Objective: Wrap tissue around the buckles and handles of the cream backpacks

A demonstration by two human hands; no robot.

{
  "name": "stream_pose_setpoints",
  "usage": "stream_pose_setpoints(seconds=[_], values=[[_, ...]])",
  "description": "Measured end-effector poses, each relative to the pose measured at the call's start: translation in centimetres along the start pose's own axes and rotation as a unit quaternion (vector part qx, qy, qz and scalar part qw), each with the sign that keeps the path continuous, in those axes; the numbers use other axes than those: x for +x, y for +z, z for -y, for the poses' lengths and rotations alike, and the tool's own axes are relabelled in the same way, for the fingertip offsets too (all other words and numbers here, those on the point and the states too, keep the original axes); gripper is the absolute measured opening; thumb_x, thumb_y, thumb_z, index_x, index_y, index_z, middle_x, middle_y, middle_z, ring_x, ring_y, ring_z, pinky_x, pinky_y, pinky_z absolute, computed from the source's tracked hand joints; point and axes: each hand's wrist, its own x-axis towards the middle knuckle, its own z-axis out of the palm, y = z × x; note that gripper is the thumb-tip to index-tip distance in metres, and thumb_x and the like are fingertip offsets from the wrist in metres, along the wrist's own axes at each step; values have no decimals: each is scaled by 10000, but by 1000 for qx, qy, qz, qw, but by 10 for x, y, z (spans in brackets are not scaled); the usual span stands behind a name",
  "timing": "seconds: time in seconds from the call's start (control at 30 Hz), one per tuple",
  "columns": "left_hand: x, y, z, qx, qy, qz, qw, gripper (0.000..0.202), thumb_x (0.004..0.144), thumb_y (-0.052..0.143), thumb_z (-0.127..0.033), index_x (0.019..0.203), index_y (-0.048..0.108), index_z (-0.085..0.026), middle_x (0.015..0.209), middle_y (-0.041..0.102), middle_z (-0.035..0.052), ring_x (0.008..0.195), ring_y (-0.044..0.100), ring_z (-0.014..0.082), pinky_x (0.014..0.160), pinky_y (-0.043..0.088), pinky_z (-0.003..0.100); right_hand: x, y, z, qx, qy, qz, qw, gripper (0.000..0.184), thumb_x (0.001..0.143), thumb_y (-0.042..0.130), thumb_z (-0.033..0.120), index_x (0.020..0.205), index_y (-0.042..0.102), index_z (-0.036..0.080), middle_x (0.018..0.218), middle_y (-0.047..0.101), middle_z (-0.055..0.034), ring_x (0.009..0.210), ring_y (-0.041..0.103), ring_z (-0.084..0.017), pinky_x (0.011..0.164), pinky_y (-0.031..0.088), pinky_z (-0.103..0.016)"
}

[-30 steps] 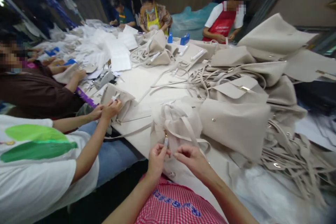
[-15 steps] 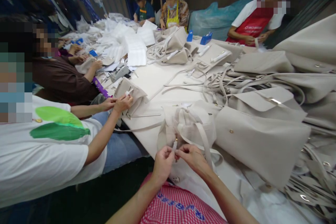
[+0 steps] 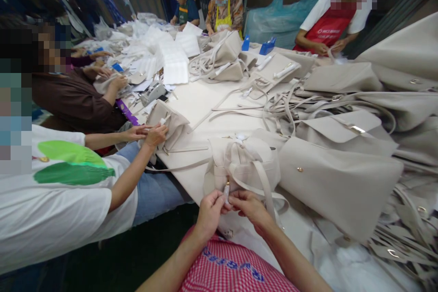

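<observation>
In front of me on the table edge stands a small cream handbag (image 3: 246,164) with looped straps on top. A pull tab (image 3: 226,190) wrapped in thin white material hangs from a gold-coloured metal fitting on its near side. From the left, my left hand (image 3: 210,212) pinches the lower end of this tab. The fingertips of my right hand (image 3: 251,210) close on the same end from the other side. My fingers cover the tip of the tab, so its end is hidden.
Large cream bags (image 3: 338,187) are heaped at the right, with loose straps (image 3: 404,246) below. A co-worker's hands (image 3: 150,136) handle another cream bag (image 3: 169,121) at my left. White foam sheets (image 3: 174,61), blue tape dispensers (image 3: 267,46) and more people are farther back.
My view has shifted slightly. Both hands stay at the wrapped tab, and the right fingers have shifted a little around its lower end.
</observation>
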Motion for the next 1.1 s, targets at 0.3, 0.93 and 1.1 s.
stream_pose_setpoints(seconds=[0.3, 0.93, 1.1], values=[[-4, -4, -7, 7, -21, -58, 998, 204, 756, 605, -372, 690, 566, -182, 578, 674, 14, 532, 617, 143, 541, 485, 241, 14, 18, -14, -5, -59, -86, 995, 229, 636, 608, 403, 700, 612, 183, 569, 590, -3, 557, 530, -169, 558, 399, -288], [-17, -4, -17, -49, -98, -56, 992, 215, 693, 614, -369, 642, 545, -173, 476, 629, 13, 418, 551, 114, 386, 327, 180, -21, 14, -10, -2, -30, -75, 997, 456, 756, 499, 593, 631, 679, 194, 475, 503, 13, 498, 443, -159, 507, 300, -288], [-22, -3, -16, -45, -82, -29, 995, 238, 702, 612, -401, 655, 537, -180, 486, 632, 17, 430, 578, 129, 372, 320, 180, -25, 21, -9, 51, -9, -44, 998, 477, 751, 533, 623, 547, 610, 198, 461, 483, 26, 455, 371, -124, 474, 257, -271]])
